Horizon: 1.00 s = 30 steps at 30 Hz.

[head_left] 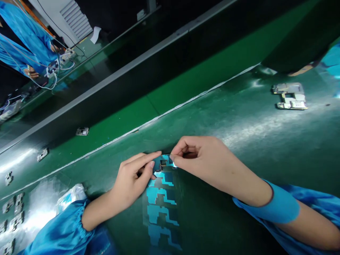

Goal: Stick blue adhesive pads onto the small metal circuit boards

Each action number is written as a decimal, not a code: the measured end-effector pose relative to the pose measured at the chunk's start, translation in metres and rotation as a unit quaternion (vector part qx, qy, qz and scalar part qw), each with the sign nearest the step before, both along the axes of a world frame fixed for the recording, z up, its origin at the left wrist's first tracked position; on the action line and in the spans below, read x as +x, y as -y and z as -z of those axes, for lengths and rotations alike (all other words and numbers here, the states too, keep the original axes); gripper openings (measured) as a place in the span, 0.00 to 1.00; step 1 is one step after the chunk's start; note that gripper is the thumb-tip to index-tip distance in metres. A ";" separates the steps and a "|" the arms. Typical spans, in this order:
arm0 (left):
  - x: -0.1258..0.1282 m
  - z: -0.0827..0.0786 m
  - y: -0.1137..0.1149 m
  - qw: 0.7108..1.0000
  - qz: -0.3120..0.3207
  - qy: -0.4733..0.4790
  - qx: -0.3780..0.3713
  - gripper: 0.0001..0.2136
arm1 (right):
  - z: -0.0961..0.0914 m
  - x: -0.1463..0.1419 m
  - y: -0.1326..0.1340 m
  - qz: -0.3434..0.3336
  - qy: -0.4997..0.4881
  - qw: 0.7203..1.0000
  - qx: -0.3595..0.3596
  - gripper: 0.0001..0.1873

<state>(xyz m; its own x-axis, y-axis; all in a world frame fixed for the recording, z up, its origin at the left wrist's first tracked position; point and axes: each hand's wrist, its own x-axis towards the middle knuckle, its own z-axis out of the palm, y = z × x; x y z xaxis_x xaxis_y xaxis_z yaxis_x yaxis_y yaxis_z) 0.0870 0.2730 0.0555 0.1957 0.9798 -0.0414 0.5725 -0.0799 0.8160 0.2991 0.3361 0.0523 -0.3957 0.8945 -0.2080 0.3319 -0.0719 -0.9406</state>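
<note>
My left hand (135, 175) is closed, with thumb and forefinger gripping the left end of a small circuit board (163, 163). A cut piece of blue film (166, 158) covers much of the board's face. At the board's right end, my right hand (198, 152) pinches the film's edge between thumb and forefinger; its fingertips hide part of that corner. Just below the board, a clear strip with several blue film cut-outs (156, 195) lies on the green work surface, running toward me.
On the right lies another circuit board (290, 96). More boards (17, 219) rest at the left edge, near a clear plastic bag (71, 194). Small boards (82, 131) lie beyond the white seam (159, 116). A co-worker in blue sleeves (29, 35) handles cabled parts across the bench.
</note>
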 end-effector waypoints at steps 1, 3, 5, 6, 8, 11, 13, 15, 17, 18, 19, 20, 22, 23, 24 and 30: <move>0.001 -0.001 -0.001 1.000 0.003 -0.006 -0.002 0.14 | 0.001 0.000 0.000 0.001 0.002 1.000 0.002 0.07; 0.003 -0.002 -0.002 1.000 0.001 -0.003 -0.020 0.14 | 0.003 0.000 0.000 0.004 0.004 1.000 0.006 0.07; 0.006 -0.003 -0.003 0.999 -0.012 0.000 -0.047 0.13 | 0.004 0.000 0.001 0.007 0.004 1.000 0.011 0.07; 0.007 -0.004 -0.004 0.998 -0.021 -0.001 -0.058 0.12 | 0.004 0.000 0.001 0.006 0.004 1.000 0.013 0.08; 0.010 -0.004 -0.005 0.997 -0.039 0.003 -0.074 0.09 | 0.004 0.001 0.001 0.004 0.004 1.000 0.018 0.08; 0.015 -0.004 -0.007 0.994 -0.064 0.029 -0.088 0.09 | 0.003 0.001 0.000 -0.005 0.008 1.000 0.020 0.07; 0.018 -0.003 -0.009 0.992 -0.078 0.041 -0.091 0.09 | 0.002 0.001 0.000 -0.011 0.007 1.000 0.022 0.06; 0.021 -0.003 -0.011 0.990 -0.093 0.050 -0.093 0.08 | 0.003 0.001 0.000 -0.013 0.002 1.000 0.026 0.06; 0.024 -0.003 -0.013 0.988 -0.105 0.060 -0.095 0.08 | 0.004 0.001 0.000 -0.011 0.000 1.000 0.029 0.06; 0.026 -0.003 -0.014 0.987 -0.111 0.063 -0.097 0.08 | 0.004 0.001 0.000 -0.010 0.001 0.999 0.030 0.06; 0.027 -0.003 -0.015 0.986 -0.116 0.063 -0.099 0.07 | 0.005 0.001 0.000 -0.011 0.001 0.999 0.031 0.06; 0.028 -0.003 -0.017 0.986 -0.118 0.056 -0.100 0.06 | 0.005 0.001 0.000 -0.013 0.001 0.999 0.032 0.06; 0.029 -0.004 -0.019 0.989 -0.112 0.024 -0.096 0.05 | 0.006 0.001 0.000 -0.018 -0.002 0.999 0.034 0.06; 0.029 -0.005 -0.020 0.991 -0.100 0.003 -0.088 0.05 | 0.007 0.002 0.000 -0.021 -0.004 0.999 0.035 0.06; 0.029 -0.006 -0.020 0.993 -0.084 -0.017 -0.077 0.04 | 0.008 0.002 0.000 -0.024 -0.007 0.999 0.036 0.06; 0.027 -0.008 -0.019 0.995 -0.038 -0.061 -0.064 0.07 | 0.008 0.004 -0.001 -0.038 -0.024 0.999 0.025 0.06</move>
<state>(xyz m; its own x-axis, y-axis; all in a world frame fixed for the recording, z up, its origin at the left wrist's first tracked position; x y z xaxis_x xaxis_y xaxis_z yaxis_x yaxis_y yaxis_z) 0.1135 0.2916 0.0639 0.1076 0.9768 -0.1853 0.6689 0.0668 0.7403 0.3033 0.3374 0.0445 -0.4704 0.8708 -0.1431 0.2899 -0.0007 -0.9570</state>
